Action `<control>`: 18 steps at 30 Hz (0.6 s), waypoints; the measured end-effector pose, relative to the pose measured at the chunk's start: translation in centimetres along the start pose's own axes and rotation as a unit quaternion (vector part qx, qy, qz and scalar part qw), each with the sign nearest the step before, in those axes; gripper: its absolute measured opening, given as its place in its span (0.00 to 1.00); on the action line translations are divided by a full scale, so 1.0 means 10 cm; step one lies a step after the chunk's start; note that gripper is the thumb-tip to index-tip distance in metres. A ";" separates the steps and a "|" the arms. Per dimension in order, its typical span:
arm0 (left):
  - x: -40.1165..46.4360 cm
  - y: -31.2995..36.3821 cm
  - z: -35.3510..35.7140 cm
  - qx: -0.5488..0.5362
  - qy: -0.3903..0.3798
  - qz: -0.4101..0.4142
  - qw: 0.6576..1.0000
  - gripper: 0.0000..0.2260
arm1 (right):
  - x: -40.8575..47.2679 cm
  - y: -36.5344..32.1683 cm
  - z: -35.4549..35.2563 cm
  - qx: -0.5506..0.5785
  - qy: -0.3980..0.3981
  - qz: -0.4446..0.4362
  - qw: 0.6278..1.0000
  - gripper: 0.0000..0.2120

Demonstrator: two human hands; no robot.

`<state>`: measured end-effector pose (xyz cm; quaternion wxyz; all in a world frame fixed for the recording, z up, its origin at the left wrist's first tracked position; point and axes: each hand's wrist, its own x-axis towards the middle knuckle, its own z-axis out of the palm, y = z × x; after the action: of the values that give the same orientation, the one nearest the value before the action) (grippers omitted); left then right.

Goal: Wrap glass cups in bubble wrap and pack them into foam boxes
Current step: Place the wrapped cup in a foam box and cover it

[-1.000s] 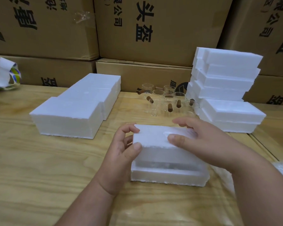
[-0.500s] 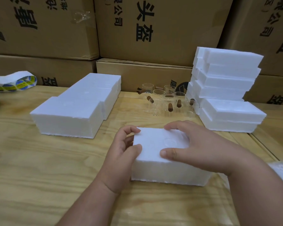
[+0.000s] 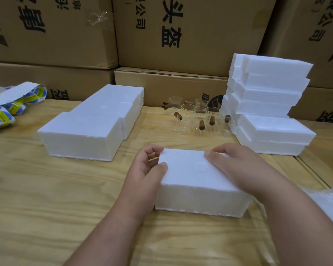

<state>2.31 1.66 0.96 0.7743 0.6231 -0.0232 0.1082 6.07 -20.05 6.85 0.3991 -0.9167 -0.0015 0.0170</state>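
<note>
Right now we have a closed white foam box point(image 3: 198, 181) sitting on the wooden tabletop point(image 3: 46, 198) directly in front of us, its lid flush on its base. Our left hand point(image 3: 144, 169) grips the box's left end, thumb on the top edge and fingers curled round the far corner. Our right hand point(image 3: 240, 166) lies over the lid's right side, fingers fairly straight and pressing down on it.

Beyond the box, near the back of the tabletop, we see a cluster of glass cups point(image 3: 196, 118) with brown wooden handles, standing unwrapped. Just right of them rises a stack of foam boxes point(image 3: 267, 104), somewhat unevenly piled. To the left lies a row of closed foam boxes point(image 3: 96, 121) set end to end. A strip of blue-and-yellow labels point(image 3: 13, 106) curls at the far left edge. Bubble wrap point(image 3: 331, 204) shows at the right margin. Cardboard cartons point(image 3: 190, 31) with black print wall the back.
</note>
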 end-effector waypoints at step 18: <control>0.10 0.00 -0.11 -0.004 0.254 0.031 0.967 0.06 | -0.01 0.21 0.01 0.069 -0.218 -0.140 0.963 0.54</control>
<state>3.22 2.88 0.87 0.7537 0.5707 0.1549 0.2867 5.92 -21.36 5.25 0.4496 -0.8518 -0.2158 0.1602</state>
